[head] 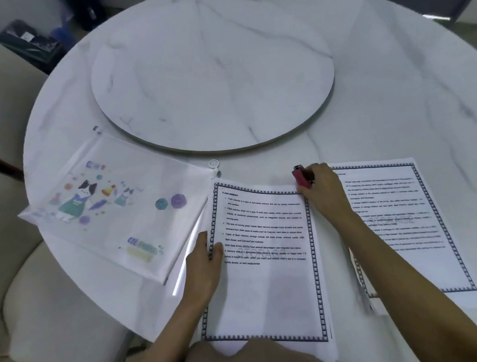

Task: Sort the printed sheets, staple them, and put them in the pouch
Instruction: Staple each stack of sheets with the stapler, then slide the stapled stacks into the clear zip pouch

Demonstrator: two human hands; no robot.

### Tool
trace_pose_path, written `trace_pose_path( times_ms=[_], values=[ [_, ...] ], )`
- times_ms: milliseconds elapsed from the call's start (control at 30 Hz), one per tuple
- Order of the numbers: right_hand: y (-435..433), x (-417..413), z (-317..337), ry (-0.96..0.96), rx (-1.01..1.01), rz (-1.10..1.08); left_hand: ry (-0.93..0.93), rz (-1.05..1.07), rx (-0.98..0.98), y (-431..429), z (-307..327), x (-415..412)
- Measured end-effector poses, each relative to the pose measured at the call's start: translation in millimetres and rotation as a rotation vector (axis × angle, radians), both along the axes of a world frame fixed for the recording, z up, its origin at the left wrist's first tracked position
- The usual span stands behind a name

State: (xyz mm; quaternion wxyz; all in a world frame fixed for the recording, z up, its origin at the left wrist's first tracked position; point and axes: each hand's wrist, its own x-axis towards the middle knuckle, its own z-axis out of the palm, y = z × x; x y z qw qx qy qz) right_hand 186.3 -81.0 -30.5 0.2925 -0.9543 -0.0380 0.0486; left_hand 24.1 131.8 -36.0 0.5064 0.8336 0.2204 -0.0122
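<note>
We judge stapling underway: our right hand [322, 191] curls round the stapler [301, 177] at the stack [270, 282] corner, our left hand [204, 264] pinches its edge; the second stack [401, 221] and pouch [114, 208] wait.

- middle sheet [274, 290]: the heading at the top reads "FLASH MEMORY", pretty clear
- same sheet: a faint grey watermark across the body says "STORAGE". In the small print I can just make out "Solid State drives (SSDs)" and "ExpressCard modules"; the rest is too blurry
- right sheet [405, 253]: same "STORAGE" watermark, body text is mush
- pouch [116, 177]: colourful lettering near one corner, can't read it
</note>
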Motion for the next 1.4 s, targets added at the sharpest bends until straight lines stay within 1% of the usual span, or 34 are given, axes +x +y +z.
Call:
trace_pose_path(
  times_ms=[200,267,500,633,733,800,867,1000,1100,1167,1333,1400],
  values=[
    [10,42,0,-0.018,-0.192,0.128,0.037,0.067,0.016,-5,1,-1],
    [12,48,-2,-0.012,-0.225,0.153,0.046,0.094,0.016,-6,1,-2],
    [3,49,-7,-0.012,-0.159,0.171,0.035,0.191,0.038,-16,3,-4],
    [-21,37,-2,-0.054,-0.030,0.114,0.026,0.250,0.059,-22,4,-2],
    [-56,21,1,-0.088,0.016,0.033,0.024,0.287,0.058,-30,3,-2],
    [-82,10,2,-0.070,-0.014,-0.052,0.020,0.309,0.058,-37,3,-2],
    [-112,-1,1,-0.006,-0.072,-0.153,0.015,0.324,0.075,-44,3,-2],
    [-171,-25,0,0.099,-0.165,-0.428,-0.017,0.346,0.050,-59,5,-3],
    [-196,-40,0,0.195,-0.167,-0.546,-0.030,0.328,0.046,-71,6,-3],
    [-204,-43,-1,0.232,-0.159,-0.559,-0.030,0.319,0.038,-78,6,-2],
    [-214,-31,0,0.292,-0.212,-0.479,-0.039,0.261,0.050,-95,6,-2],
    [-218,-25,2,0.339,-0.199,-0.487,-0.046,0.269,0.060,-100,6,-1]
  ],
)
